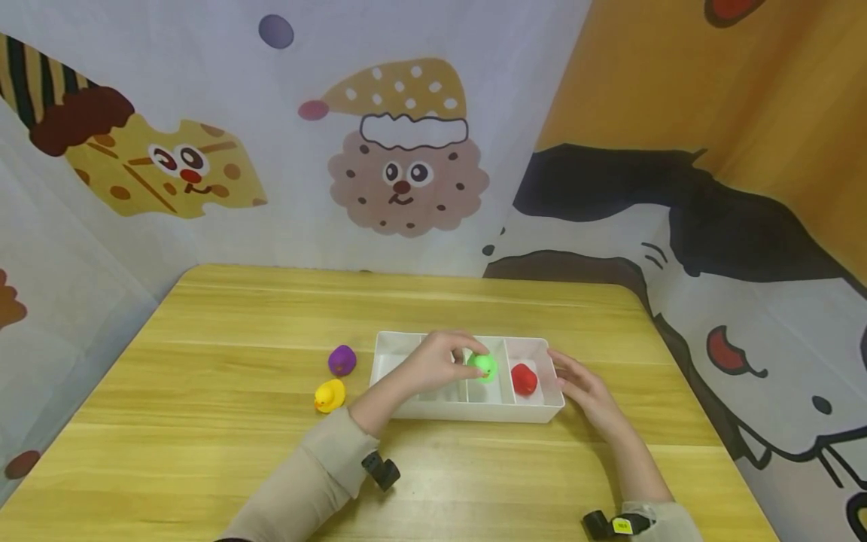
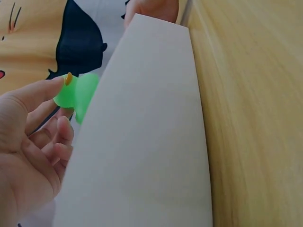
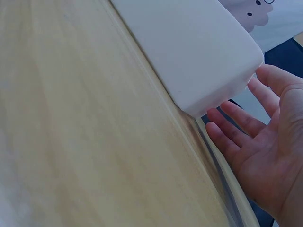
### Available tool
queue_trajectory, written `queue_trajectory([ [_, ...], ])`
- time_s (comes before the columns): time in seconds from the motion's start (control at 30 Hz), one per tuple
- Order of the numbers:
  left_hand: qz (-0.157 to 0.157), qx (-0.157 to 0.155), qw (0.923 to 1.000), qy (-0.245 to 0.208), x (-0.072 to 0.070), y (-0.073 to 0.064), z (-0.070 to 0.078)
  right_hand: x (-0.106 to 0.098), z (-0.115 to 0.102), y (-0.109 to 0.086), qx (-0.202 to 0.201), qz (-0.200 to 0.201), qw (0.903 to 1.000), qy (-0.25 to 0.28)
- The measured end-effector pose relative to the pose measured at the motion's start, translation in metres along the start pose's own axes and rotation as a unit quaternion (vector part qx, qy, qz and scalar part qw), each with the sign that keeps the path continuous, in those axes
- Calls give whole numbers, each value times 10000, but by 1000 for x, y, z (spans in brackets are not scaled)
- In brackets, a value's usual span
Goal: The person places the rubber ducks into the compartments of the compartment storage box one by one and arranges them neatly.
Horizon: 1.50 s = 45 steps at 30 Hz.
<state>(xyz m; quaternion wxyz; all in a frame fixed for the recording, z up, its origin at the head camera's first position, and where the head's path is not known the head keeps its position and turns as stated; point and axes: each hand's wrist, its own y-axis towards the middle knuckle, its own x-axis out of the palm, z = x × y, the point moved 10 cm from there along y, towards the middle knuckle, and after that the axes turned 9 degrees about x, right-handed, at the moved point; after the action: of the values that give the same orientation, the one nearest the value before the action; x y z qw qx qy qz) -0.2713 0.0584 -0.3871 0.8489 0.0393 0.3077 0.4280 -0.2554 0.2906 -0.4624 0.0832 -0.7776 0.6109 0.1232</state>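
My left hand (image 1: 440, 361) pinches a green rubber duck (image 1: 483, 366) between thumb and fingers, inside or just above a compartment of the white divided box (image 1: 467, 412). In the left wrist view the green duck (image 2: 85, 94), with its orange beak, shows past the box wall (image 2: 137, 123). A red toy (image 1: 524, 379), probably another duck, lies in the rightmost compartment. My right hand (image 1: 585, 388) touches the right end of the box, its fingers spread loosely along the end wall (image 3: 227, 92) in the right wrist view.
Left of the box, a purple toy duck (image 1: 342, 360) and a yellow rubber duck (image 1: 330, 395) sit on the wooden table (image 1: 223, 444). A cartoon-printed curtain (image 1: 406, 38) hangs behind the table and at its sides.
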Motion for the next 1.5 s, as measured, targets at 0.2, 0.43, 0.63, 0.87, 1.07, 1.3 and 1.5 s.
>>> queue_trajectory([
  [0.2, -176, -2, 9998, 81, 7, 7, -7, 0, 0, 0, 19, -1, 10000, -10],
  [0.43, -363, 3, 9992, 138, 12, 13, -14, 0, -1, 1, 22, -10, 10000, -2],
  [0.63, -495, -214, 9983, 199, 15, 15, -23, 1, -2, 1, -7, -19, 10000, -3],
  [0.87, -566, -213, 9976, 350, 18, 16, -28, 1, -3, 1, -106, -23, 9999, 5],
  [1.07, -634, -269, 9958, 603, 22, 19, -33, 1, -3, 1, -110, -42, 9999, 44],
  [1.3, -704, -536, 9932, 763, 27, 20, -41, 0, -2, 0, -88, -36, 9999, 51],
  [1.5, -739, -810, 9902, 863, 29, 20, -44, 0, -2, 0, -76, -26, 10000, 38],
])
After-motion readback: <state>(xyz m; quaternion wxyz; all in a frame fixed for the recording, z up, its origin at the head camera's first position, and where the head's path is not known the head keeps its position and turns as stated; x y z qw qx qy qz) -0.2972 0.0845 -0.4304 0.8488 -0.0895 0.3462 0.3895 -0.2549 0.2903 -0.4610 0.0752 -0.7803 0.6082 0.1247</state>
